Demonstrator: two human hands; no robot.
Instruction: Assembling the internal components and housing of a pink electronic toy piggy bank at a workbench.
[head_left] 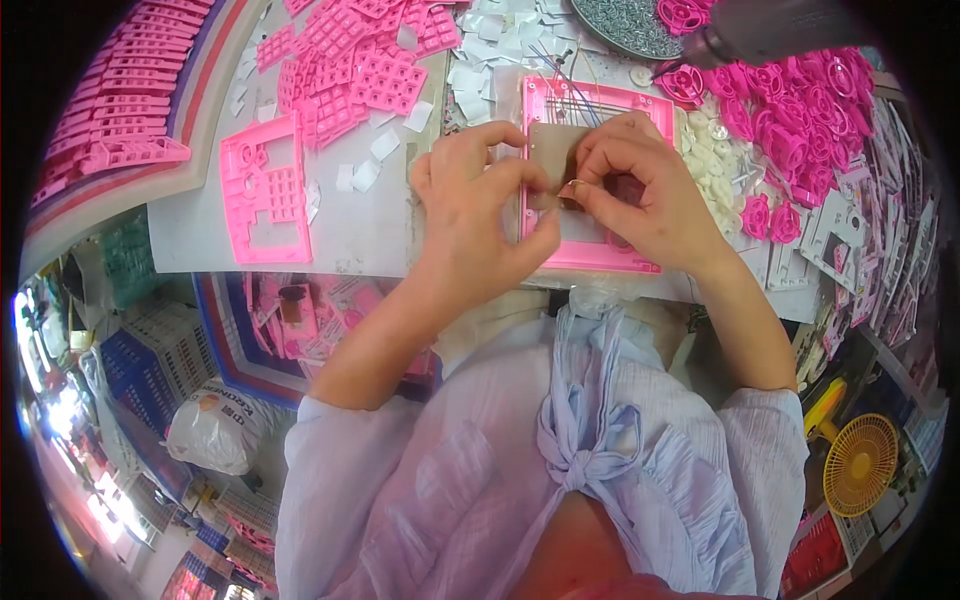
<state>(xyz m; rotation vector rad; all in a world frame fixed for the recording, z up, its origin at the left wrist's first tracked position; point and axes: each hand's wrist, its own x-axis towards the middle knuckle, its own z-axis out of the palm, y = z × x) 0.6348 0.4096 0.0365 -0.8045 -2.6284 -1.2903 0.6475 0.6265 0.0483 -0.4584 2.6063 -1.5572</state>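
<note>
A pink plastic frame lies on the worktable in front of me, with a brown flat board in it. My right hand is over the frame's right half, thumb and forefinger pinched on a thin wire. At the frame's left edge, my left hand is curled, its thumb and forefinger tips close together beside the wire. What those tips hold is too small to make out. Several thin coloured wires stick up at the frame's far end. My fingers hide part of the board.
Another pink frame lies to the left, near pink keypad pieces and white squares. A dark tool hangs at upper right by a tray of screws. Pink parts and cream pieces are heaped right.
</note>
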